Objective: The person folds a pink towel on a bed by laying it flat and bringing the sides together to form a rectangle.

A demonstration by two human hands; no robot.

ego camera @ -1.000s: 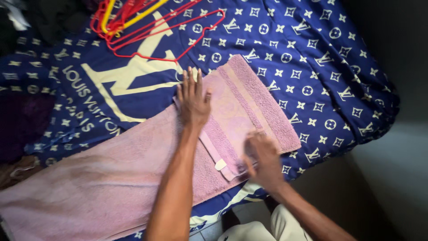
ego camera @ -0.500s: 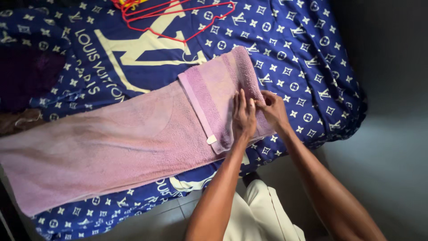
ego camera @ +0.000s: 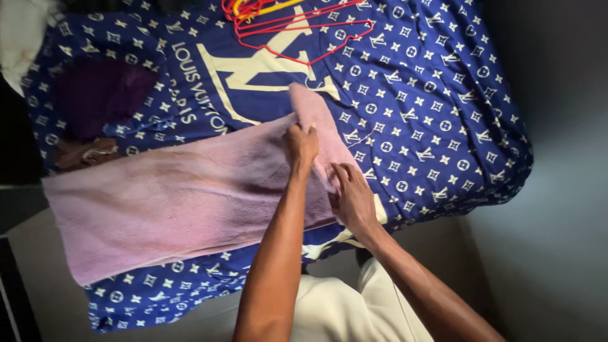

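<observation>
The towel [ego camera: 177,196] lies across the bed [ego camera: 430,95] below the hangers [ego camera: 285,25], its folded end now narrower than a moment ago, the left hand [ego camera: 302,142] pinching its top edge, the right hand [ego camera: 352,197] pressing flat, the fold advancing.

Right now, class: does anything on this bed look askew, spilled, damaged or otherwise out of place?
Nothing looks spilled or damaged. The pink towel lies slantwise across the blue patterned bedspread, its far end bunched under both hands, left and right. A loose tangle of red and yellow hangers sits at the bed's far side.
</observation>
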